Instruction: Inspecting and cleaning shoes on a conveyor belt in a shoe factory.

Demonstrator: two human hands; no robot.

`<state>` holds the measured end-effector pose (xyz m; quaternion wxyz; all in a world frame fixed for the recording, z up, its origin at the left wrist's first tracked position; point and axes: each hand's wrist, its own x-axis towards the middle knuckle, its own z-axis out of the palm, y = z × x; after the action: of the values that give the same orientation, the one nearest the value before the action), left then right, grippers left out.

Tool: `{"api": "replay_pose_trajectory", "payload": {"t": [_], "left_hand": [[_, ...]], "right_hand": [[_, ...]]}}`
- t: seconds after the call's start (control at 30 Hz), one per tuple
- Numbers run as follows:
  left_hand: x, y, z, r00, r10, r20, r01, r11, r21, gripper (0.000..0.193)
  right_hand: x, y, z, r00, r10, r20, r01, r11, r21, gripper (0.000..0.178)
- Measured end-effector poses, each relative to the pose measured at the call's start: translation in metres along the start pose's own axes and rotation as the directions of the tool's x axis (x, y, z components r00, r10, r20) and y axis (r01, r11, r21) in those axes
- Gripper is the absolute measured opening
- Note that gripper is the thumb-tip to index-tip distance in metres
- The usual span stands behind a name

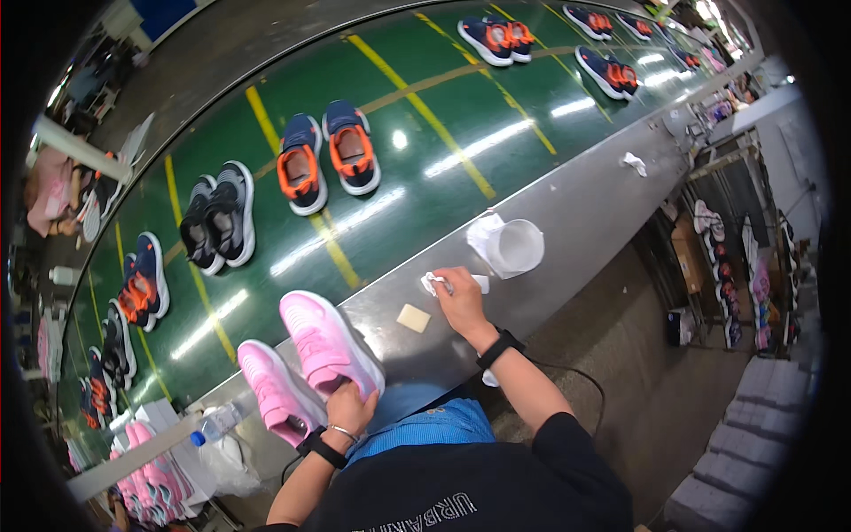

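Note:
My left hand is closed on the heel and collar of a pink sneaker with a white sole. Beside it, its mate, a second pink sneaker, leans at the conveyor's near edge; whether my fingers also touch that one is hidden. My right hand pinches a small wad of white cloth over the metal ledge. Just left of that hand lies a pale yellow square block. Beyond it stands a white round tub, with crumpled white cloth against its side.
A green conveyor belt with yellow lines carries pairs of navy and orange sneakers and black sneakers. More pink shoes and a blue-capped bottle are at lower left. Shoe racks and stacked grey boxes stand right.

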<state>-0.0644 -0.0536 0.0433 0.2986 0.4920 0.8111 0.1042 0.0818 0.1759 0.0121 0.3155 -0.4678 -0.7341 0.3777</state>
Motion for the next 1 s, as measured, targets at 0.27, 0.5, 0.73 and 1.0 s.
{"api": "replay_pose_trajectory", "payload": {"t": [0.27,0.5,0.73,1.0], "left_hand": [[0.009,0.006,0.004,1.000,0.028,0.014,-0.029,0.997,0.078,0.031],[0.004,0.001,0.003,0.999,0.018,0.027,-0.020,0.998,0.062,0.031],[-0.018,-0.026,0.012,0.985,0.007,-0.173,-0.021,0.997,-0.078,0.039],[-0.003,-0.005,0.007,0.979,-0.140,-0.150,0.083,0.939,-0.335,0.043]], "right_hand": [[0.051,0.018,-0.130,0.997,-0.070,-0.017,0.049,0.828,-0.558,0.012],[0.065,0.031,-0.113,0.990,0.004,0.143,0.110,0.615,-0.781,0.007],[0.050,0.003,-0.133,0.949,-0.285,-0.133,0.134,0.748,-0.650,0.014],[-0.071,-0.045,-0.027,0.990,0.080,0.117,-0.083,0.996,0.024,0.021]]}}
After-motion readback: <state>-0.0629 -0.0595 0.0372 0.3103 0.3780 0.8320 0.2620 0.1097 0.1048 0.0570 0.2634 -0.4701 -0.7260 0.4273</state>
